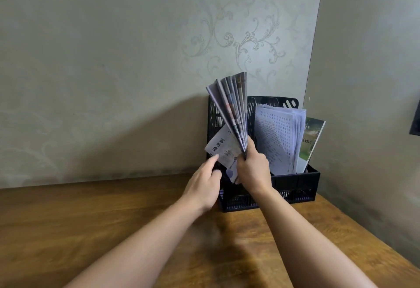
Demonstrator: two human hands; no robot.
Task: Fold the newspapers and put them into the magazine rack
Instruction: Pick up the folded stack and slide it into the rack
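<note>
Newspapers (234, 110) gripped, right hand (252, 169), above rack (295, 183).

Large printed characters 高热度 run down the folded newspaper (223, 149) beside my left hand (204, 185). The letters "me" show on the green booklet (312, 139). Fine print on the white sheets (277, 133) is illegible.

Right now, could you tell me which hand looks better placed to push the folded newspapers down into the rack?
Probably the right hand: it already grips the fanned folded newspapers at their lower end, over the magazine rack's left slot. The left hand only touches a loose sheet with straight fingers.
</note>
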